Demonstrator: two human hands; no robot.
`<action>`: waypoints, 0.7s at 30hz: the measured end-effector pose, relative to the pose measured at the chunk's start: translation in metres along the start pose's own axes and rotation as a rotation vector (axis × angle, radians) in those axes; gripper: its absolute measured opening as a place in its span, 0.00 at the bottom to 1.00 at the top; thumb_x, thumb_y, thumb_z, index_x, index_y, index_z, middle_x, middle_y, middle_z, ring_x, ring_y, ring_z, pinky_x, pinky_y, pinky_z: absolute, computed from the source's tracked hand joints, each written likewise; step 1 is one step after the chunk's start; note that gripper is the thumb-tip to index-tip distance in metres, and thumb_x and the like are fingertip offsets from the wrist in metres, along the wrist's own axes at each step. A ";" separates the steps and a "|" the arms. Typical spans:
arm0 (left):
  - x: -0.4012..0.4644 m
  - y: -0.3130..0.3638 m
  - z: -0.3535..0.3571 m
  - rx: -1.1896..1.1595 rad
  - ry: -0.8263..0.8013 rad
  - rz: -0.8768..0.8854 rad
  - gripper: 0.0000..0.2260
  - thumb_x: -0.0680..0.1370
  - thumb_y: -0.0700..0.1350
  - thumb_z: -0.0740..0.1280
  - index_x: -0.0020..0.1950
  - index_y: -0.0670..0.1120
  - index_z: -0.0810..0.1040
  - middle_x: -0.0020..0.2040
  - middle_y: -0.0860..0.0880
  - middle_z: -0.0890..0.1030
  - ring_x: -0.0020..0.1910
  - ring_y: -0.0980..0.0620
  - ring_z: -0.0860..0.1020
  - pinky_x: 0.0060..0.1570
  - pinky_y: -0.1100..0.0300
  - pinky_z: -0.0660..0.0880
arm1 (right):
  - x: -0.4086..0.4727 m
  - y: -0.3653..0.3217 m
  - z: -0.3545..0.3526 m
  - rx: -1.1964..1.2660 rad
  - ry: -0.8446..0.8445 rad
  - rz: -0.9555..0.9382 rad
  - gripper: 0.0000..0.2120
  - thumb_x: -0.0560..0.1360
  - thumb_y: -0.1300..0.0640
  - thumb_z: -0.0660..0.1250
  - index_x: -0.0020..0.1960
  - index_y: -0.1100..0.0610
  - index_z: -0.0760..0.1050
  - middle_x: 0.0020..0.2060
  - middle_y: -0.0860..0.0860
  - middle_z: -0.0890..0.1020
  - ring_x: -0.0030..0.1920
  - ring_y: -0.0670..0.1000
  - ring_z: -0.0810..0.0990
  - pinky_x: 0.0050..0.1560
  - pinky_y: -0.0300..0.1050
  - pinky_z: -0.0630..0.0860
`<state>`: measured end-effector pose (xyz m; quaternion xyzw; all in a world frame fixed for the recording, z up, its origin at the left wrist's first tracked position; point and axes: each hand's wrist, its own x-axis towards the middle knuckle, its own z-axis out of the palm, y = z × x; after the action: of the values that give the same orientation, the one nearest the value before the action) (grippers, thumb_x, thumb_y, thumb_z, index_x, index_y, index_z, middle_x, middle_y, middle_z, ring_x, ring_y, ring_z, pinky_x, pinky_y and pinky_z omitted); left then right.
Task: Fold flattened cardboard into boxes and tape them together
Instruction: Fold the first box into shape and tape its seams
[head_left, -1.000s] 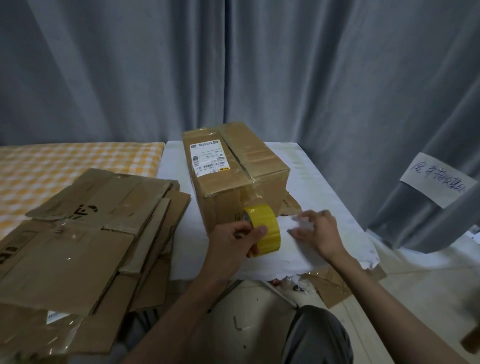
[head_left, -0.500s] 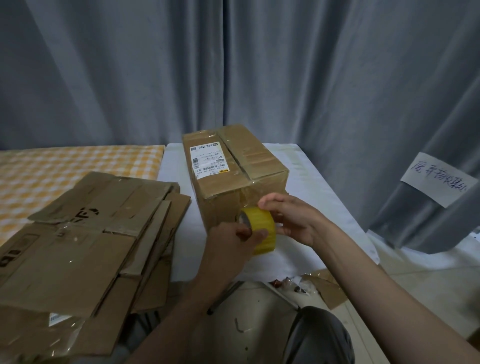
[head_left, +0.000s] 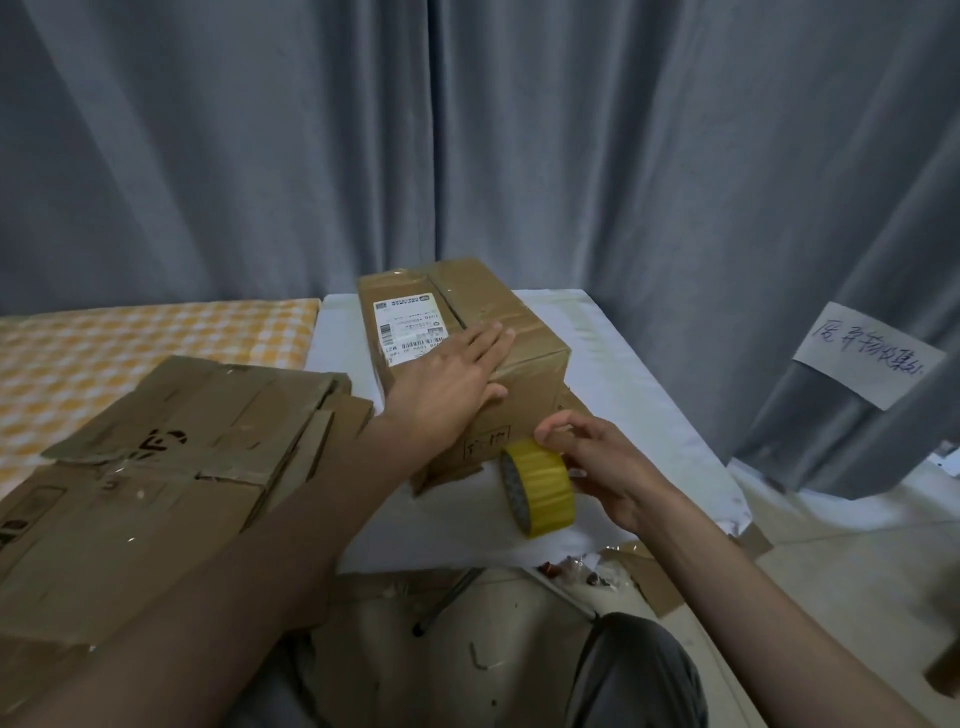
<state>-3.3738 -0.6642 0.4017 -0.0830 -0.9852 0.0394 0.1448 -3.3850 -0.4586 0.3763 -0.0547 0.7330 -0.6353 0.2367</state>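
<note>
1. Two hands, two jobs: your left hand (head_left: 457, 376) lies open and flat, palm down, on the top front edge of the box (head_left: 462, 364), while your right hand (head_left: 597, 467) is closed around the roll of yellow tape (head_left: 540, 486).
2. That box sits on the white table (head_left: 649, 415), straight ahead of you, its long side running away from you toward the grey curtain (head_left: 467, 130). A white shipping label (head_left: 408, 327) is on its top, left of the centre seam.
3. Your roll of tape is just in front of the box's near face, low and to its right corner, nearly touching the cardboard. It looks to me like you are about to run tape up that face and along the seam, so the pull goes away from you, in line with the long side.
4. Your right hand is nearer the starting point; the left is already placed to steady the box.
5. Whether a loose end of tape is stuck down yet I cannot tell.
6. A stack of flat cardboard (head_left: 156, 467) lies to your left, overlapping the table edge, well clear of the tape's path. Scraps (head_left: 639, 566) lie on the floor (head_left: 831, 597) below the table.
</note>
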 end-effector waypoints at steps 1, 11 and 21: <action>0.001 0.002 0.002 0.025 -0.001 -0.004 0.32 0.82 0.59 0.54 0.81 0.49 0.44 0.81 0.50 0.50 0.79 0.51 0.51 0.73 0.51 0.63 | -0.003 0.001 -0.003 0.012 0.012 -0.034 0.05 0.78 0.61 0.69 0.45 0.53 0.81 0.35 0.47 0.80 0.30 0.42 0.77 0.30 0.36 0.73; -0.001 0.018 -0.042 -0.294 0.174 0.178 0.25 0.77 0.65 0.57 0.65 0.53 0.79 0.66 0.53 0.75 0.66 0.52 0.67 0.62 0.55 0.63 | -0.026 -0.004 -0.014 0.051 0.133 -0.286 0.02 0.75 0.59 0.72 0.44 0.54 0.83 0.40 0.52 0.80 0.32 0.44 0.77 0.32 0.39 0.75; -0.011 0.061 -0.052 -0.477 0.079 -0.070 0.04 0.74 0.43 0.71 0.40 0.50 0.84 0.35 0.56 0.81 0.36 0.60 0.77 0.43 0.60 0.75 | -0.036 0.001 -0.010 0.049 0.192 -0.372 0.10 0.80 0.58 0.66 0.55 0.46 0.82 0.51 0.47 0.84 0.52 0.48 0.81 0.51 0.45 0.78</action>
<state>-3.3392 -0.6032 0.4423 -0.0819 -0.9625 -0.2028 0.1605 -3.3568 -0.4357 0.3860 -0.1224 0.7139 -0.6880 0.0456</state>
